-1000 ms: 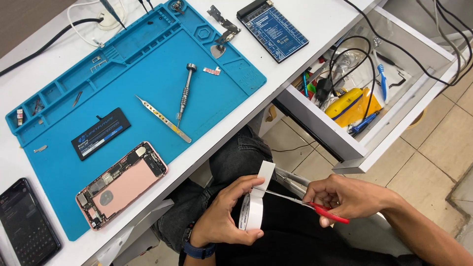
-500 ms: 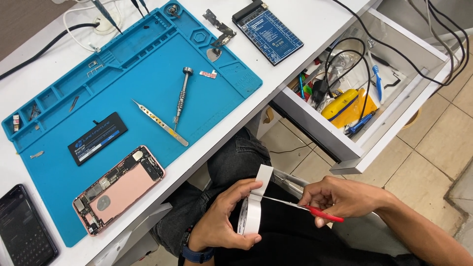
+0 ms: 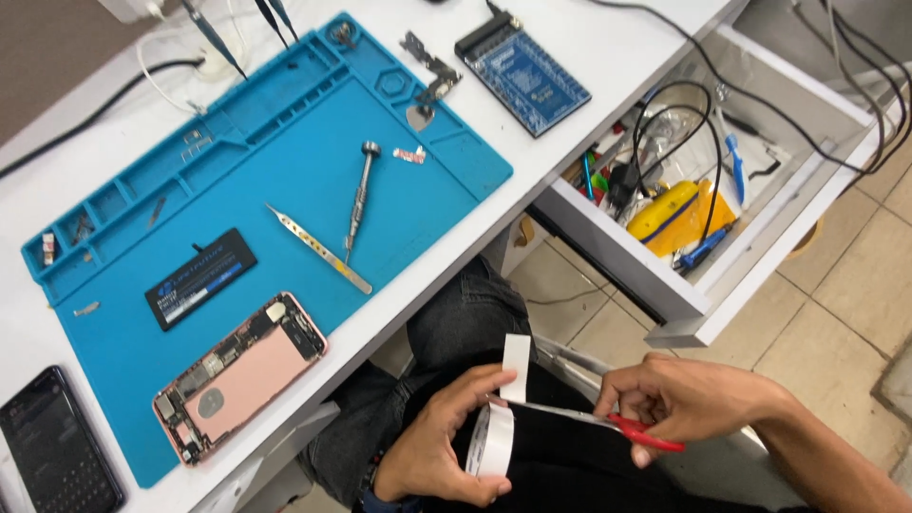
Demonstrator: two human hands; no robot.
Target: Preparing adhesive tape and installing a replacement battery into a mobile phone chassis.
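Note:
Over my lap, my left hand [image 3: 439, 446] grips a white roll of tape [image 3: 494, 440] with a short strip [image 3: 516, 368] pulled upward from it. My right hand [image 3: 686, 399] holds red-handled scissors [image 3: 608, 423], whose blades reach the base of the strip. On the blue work mat [image 3: 275, 142] lie an opened pink phone [image 3: 242, 375], a black battery [image 3: 201, 277], tweezers [image 3: 318, 249] and a screwdriver [image 3: 358, 199].
A black phone [image 3: 59, 442] rests at the desk's left edge. A blue circuit board [image 3: 524, 74] and a metal bracket [image 3: 429, 68] sit beyond the mat. At right, an open drawer [image 3: 655, 285] holds cables, a yellow tool and small parts. Tiled floor lies below.
The scissors have slid in toward the tape strip, and both hands have shifted slightly lower in view. The strip stays upright.

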